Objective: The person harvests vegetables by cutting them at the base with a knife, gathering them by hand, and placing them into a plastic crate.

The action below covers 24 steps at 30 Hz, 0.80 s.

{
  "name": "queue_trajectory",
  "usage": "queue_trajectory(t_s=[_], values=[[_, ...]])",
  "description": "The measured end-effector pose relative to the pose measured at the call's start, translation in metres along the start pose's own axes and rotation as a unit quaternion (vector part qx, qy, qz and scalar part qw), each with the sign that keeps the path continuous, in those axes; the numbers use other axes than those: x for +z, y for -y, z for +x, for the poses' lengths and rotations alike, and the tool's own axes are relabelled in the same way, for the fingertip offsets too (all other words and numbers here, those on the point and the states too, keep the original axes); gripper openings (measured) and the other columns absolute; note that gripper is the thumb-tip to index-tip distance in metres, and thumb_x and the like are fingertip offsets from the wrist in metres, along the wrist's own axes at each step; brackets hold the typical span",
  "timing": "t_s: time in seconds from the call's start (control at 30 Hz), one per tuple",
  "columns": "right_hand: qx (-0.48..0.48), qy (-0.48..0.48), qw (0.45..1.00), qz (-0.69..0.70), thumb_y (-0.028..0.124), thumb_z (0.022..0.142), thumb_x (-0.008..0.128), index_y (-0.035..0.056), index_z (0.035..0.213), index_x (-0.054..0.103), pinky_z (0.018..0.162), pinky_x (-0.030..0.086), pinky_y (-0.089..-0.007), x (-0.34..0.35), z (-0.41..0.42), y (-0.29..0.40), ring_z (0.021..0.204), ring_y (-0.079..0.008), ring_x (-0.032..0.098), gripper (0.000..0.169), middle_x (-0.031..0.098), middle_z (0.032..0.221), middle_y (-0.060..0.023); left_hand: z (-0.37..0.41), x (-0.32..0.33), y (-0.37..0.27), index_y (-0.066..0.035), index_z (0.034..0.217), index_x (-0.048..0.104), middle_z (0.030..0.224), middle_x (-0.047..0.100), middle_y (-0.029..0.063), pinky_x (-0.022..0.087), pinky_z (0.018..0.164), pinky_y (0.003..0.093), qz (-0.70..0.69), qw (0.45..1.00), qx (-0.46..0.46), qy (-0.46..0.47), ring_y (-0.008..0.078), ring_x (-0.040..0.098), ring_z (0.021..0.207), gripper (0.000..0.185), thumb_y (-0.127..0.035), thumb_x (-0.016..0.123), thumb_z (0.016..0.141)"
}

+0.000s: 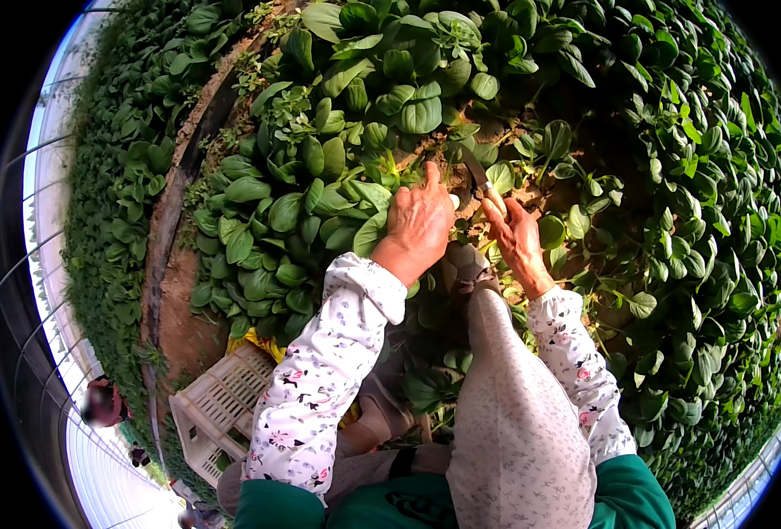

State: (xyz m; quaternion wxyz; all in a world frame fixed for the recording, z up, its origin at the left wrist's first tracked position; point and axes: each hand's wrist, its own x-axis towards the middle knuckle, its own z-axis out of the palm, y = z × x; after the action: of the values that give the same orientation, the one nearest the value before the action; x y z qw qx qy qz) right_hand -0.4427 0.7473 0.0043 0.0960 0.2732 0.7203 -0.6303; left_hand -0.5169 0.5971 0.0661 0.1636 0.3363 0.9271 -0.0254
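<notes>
My right hand [516, 235] is closed around the light wooden handle of a sickle [475, 165], whose curved metal blade points up and left over bare soil among leafy greens. My left hand [423, 215] is beside dense pak choi-like plants [284, 211], its index finger extended toward the soil. A small pale rounded thing shows at its right edge; whether the hand holds it is unclear, as the palm and other fingers are hidden. Loose or low leaves [579, 221] lie to the right of the sickle.
A white slatted plastic crate [221, 397] stands at lower left, with something yellow behind it. A dark strip [165, 218] runs along the soil path. My shoe [466, 264] is just below my hands. Other people [104, 402] are at the far left, near the greenhouse frame.
</notes>
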Motion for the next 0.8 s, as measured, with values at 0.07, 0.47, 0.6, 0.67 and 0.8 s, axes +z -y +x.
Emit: queue_trajectory(t_s=[0.07, 0.47, 0.6, 0.67, 0.8], values=[[-0.009, 0.039, 0.994, -0.106, 0.036, 0.088, 0.056, -0.0032, 0.082, 0.055, 0.056, 0.041, -0.0358, 0.015, 0.005, 0.009, 0.057, -0.0262, 0.051, 0.040, 0.053, 0.062, -0.0143, 0.020, 0.004, 0.023, 0.003, 0.092, 0.066, 0.122, 0.048, 0.0266, 0.050, 0.072, 0.0365, -0.012, 0.996, -0.063, 0.068, 0.0302, 0.065, 0.082, 0.027, -0.006, 0.064, 0.067], [-0.015, 0.091, 0.984, -0.153, 0.039, 0.090, 0.050, -0.0043, 0.082, 0.058, 0.063, 0.043, -0.0436, 0.064, 0.035, -0.017, 0.069, -0.0389, 0.058, 0.045, 0.058, 0.069, -0.0237, -0.024, 0.041, 0.084, 0.005, 0.104, 0.054, 0.123, 0.050, 0.0194, 0.046, 0.078, 0.0444, -0.115, 0.990, -0.069, -0.050, 0.0364, 0.058, 0.089, 0.036, -0.010, 0.061, 0.072], [-0.069, 0.072, 0.970, -0.223, 0.038, 0.089, 0.051, -0.0024, 0.080, 0.058, 0.065, 0.045, -0.0458, 0.074, 0.034, -0.009, 0.072, -0.0399, 0.059, 0.042, 0.060, 0.073, -0.0238, -0.030, 0.050, 0.086, 0.005, 0.107, 0.053, 0.124, 0.050, 0.0201, 0.046, 0.079, 0.0445, -0.115, 0.989, -0.053, -0.079, 0.0365, 0.058, 0.091, 0.039, -0.009, 0.061, 0.072], [-0.120, 0.052, 0.955, -0.265, 0.037, 0.089, 0.052, -0.0016, 0.079, 0.055, 0.062, 0.044, -0.0462, 0.075, 0.029, -0.012, 0.073, -0.0425, 0.057, 0.040, 0.059, 0.074, -0.0243, -0.036, 0.053, 0.088, 0.005, 0.108, 0.053, 0.123, 0.051, 0.0199, 0.046, 0.079, 0.0437, -0.120, 0.990, -0.047, -0.058, 0.0358, 0.058, 0.092, 0.039, -0.009, 0.061, 0.072], [-0.133, 0.084, 0.935, -0.319, 0.037, 0.089, 0.051, 0.0006, 0.091, 0.055, 0.065, 0.046, -0.0468, 0.062, 0.011, -0.029, 0.076, -0.0420, 0.059, 0.037, 0.061, 0.077, -0.0240, -0.046, 0.041, 0.079, 0.004, 0.114, 0.051, 0.126, 0.049, 0.0159, 0.045, 0.078, 0.0405, -0.147, 0.985, -0.001, -0.085, 0.0330, 0.057, 0.094, 0.045, -0.006, 0.063, 0.071]])
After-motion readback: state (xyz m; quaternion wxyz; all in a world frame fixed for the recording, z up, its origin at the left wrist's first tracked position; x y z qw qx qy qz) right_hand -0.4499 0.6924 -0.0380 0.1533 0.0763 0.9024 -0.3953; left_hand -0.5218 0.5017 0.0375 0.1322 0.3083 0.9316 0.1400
